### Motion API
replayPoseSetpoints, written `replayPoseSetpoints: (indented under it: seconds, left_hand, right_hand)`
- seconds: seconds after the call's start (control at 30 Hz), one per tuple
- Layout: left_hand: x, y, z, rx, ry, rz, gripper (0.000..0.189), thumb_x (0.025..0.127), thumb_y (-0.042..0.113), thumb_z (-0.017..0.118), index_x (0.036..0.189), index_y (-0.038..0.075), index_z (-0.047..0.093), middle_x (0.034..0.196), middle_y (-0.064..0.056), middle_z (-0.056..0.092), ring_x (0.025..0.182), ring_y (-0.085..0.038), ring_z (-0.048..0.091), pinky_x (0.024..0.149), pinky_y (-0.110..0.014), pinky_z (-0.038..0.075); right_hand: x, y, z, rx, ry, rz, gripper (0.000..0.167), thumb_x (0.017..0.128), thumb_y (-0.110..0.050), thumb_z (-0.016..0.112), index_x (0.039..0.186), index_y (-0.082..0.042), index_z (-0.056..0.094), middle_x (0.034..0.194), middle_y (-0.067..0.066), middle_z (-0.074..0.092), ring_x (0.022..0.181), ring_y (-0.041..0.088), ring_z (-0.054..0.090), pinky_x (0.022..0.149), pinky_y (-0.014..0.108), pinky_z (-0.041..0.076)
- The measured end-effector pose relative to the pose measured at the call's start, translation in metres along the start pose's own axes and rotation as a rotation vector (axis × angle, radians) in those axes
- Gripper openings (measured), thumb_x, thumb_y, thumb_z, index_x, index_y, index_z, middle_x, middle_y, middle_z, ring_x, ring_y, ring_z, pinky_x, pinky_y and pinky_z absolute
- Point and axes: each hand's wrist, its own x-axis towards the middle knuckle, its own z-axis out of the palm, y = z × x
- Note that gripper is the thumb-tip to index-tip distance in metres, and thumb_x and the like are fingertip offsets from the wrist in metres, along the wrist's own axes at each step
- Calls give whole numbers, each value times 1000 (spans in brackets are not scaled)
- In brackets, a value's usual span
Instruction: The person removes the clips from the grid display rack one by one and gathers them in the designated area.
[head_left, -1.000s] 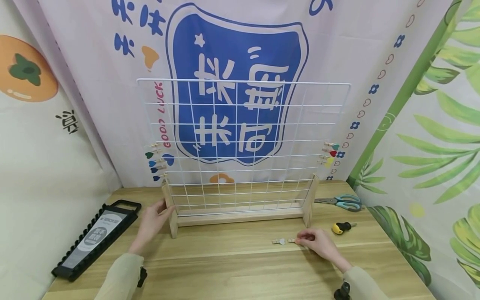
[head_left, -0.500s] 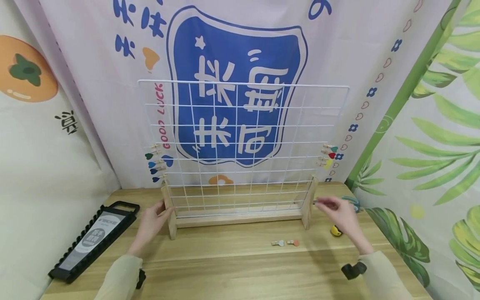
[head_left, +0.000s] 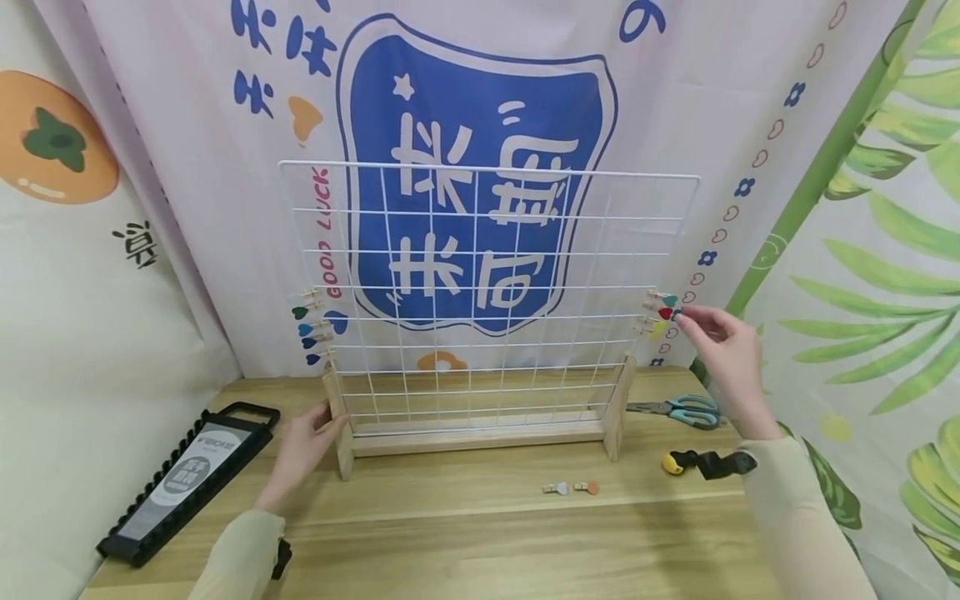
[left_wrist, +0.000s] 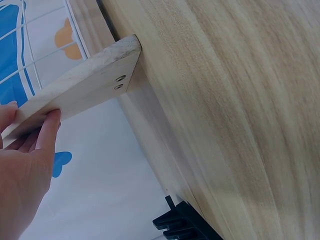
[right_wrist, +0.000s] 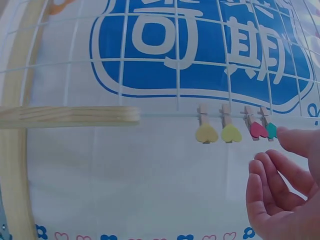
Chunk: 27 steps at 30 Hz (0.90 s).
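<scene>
A white wire grid (head_left: 474,252) stands upright in a wooden stand (head_left: 480,442). My left hand (head_left: 303,442) grips the stand's left upright (left_wrist: 82,82) between thumb and fingers. Mini clothespins with heart ends are clipped along both side edges of the grid. At the right edge hang a red-heart clothespin (right_wrist: 257,130), a teal-heart clothespin (right_wrist: 271,130) and yellow-heart ones (right_wrist: 231,133). My right hand (head_left: 723,350) is beside them, holding nothing. In the right wrist view its thumb tip overlaps the teal heart, thumb and fingers apart; contact cannot be told.
On the table lie a grey-heart clothespin (head_left: 557,488) and an orange-heart clothespin (head_left: 588,487). Scissors (head_left: 693,412) and a yellow-black stubby screwdriver (head_left: 673,463) are at the right, the latter partly behind the wrist strap. A sheathed hand saw (head_left: 191,479) lies at the left.
My right hand has left the orange-heart clothespin on the table and risen, right and upward, to the clothespins on the grid's right edge. The left hand has stayed on the upright.
</scene>
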Motion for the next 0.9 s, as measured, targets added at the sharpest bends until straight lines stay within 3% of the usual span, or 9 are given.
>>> replayPoseSetpoints:
  seconds: [0.1, 0.3, 0.43, 0.9]
  left_hand:
    - [0, 1, -1, 5, -4, -6, 43, 100, 16, 60, 132, -12, 54, 127, -34, 60, 118, -48, 61, 92, -51, 55]
    - [-1, 4, -2, 9, -7, -16, 44, 100, 18, 60, 133, -11, 54, 126, -34, 61, 117, -47, 62, 92, -52, 56]
    - [-1, 5, -3, 10, -9, -18, 45, 100, 18, 60, 134, -11, 53, 127, -34, 61, 117, -47, 62, 92, -52, 56]
    - [-1, 6, -2, -3, -8, -24, 43, 99, 14, 61, 133, -11, 54, 127, -33, 61, 120, -46, 60, 95, -53, 53]
  right_hand:
    - [9, -4, 1, -12, 2, -10, 46, 95, -42, 64, 126, -7, 66, 107, -20, 67, 89, -15, 57, 77, 1, 46]
    - [19, -9, 4, -15, -12, -3, 47, 96, -45, 62, 124, -7, 67, 95, -32, 60, 88, -14, 56, 76, 2, 45]
    - [21, -9, 5, -6, 4, 19, 46, 95, -46, 62, 121, -8, 68, 90, -39, 56, 86, -13, 55, 74, 3, 45]
    - [23, -12, 4, -4, 50, 20, 40, 96, -38, 64, 115, -3, 69, 84, -38, 55, 79, -9, 55, 66, 4, 45]
